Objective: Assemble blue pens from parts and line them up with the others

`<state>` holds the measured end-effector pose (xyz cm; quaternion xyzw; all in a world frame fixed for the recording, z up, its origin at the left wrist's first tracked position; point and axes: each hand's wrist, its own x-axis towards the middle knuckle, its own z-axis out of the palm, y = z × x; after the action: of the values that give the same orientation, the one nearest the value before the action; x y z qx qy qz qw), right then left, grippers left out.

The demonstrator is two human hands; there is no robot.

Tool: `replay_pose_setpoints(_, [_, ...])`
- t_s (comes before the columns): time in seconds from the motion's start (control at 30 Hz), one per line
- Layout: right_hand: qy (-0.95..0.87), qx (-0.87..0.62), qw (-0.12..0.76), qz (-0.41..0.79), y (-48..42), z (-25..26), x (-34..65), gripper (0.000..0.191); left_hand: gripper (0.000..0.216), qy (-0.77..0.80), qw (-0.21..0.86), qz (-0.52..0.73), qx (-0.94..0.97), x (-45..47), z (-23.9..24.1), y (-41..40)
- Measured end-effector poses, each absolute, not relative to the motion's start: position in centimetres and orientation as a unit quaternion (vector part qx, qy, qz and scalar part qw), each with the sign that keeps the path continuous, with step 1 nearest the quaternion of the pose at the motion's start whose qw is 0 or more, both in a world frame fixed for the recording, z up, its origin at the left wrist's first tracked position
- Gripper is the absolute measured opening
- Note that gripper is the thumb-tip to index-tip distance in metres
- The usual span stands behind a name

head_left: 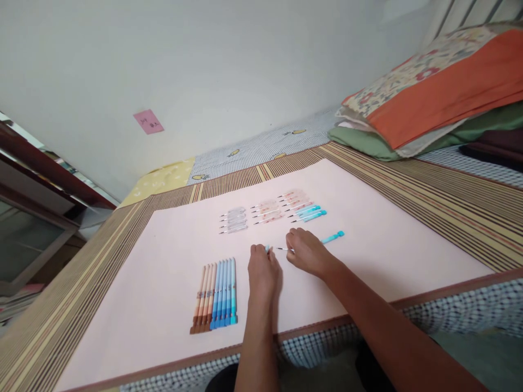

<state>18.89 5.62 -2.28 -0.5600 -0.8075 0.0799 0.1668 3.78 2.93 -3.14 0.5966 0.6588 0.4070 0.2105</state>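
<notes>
Bare hands pinching slim pen parts, smooth sheet, striped mat

A striped mat lay over a checked cloth and bore a large pale pink sheet and, at the far right, a pile of folded fabric. Nearer the front, the sheet carried a side-by-side row of brown-and-peach pens, blue pens and one turquoise pen. Farther back lay clear greyish pens, orange-patterned pens, pinkish pens and turquoise-ended pens, their dark tips pointing left.
</notes>
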Motion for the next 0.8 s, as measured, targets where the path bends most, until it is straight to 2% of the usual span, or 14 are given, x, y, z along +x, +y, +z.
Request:
replay_pose_setpoints(0.1, [-0.795,-0.560,0.208,0.101,5.7,-2.8,18.9,0.008,0.020,0.632,0.313,0.467,0.534,3.3,-2.7,3.2])
replay_pose_setpoints(0.23, [-0.768,-0.564,0.266,0.143,5.9,-3.4,18.8,0.006,0.021,0.467,0.592,0.553,0.352,2.5,-2.1,3.7])
replay_pose_setpoints(0.3, [-0.742,-0.554,0.325,0.190,6.0,-3.5,18.7,0.006,0.018,0.385,0.672,0.584,0.244,2.3,-1.8,3.7])
replay_pose_setpoints(0.4, [-0.669,-0.509,0.449,0.303,6.0,-3.4,18.3,0.004,0.014,0.329,0.717,0.603,0.123,2.2,-1.5,3.7])
replay_pose_setpoints(0.47, [-0.630,-0.478,0.488,0.369,5.8,-3.0,18.0,0.010,0.015,0.311,0.732,0.600,0.088,2.2,-1.3,3.6])
replay_pose_setpoints(0.6, [-0.608,-0.439,0.507,0.425,5.0,-1.8,17.4,0.014,0.013,0.301,0.734,0.603,0.081,2.4,-1.2,3.4])
replay_pose_setpoints(0.8, [-0.634,-0.446,0.504,0.382,4.2,-1.1,17.0,0.008,0.018,0.283,0.728,0.621,0.059,2.5,-0.7,3.5])
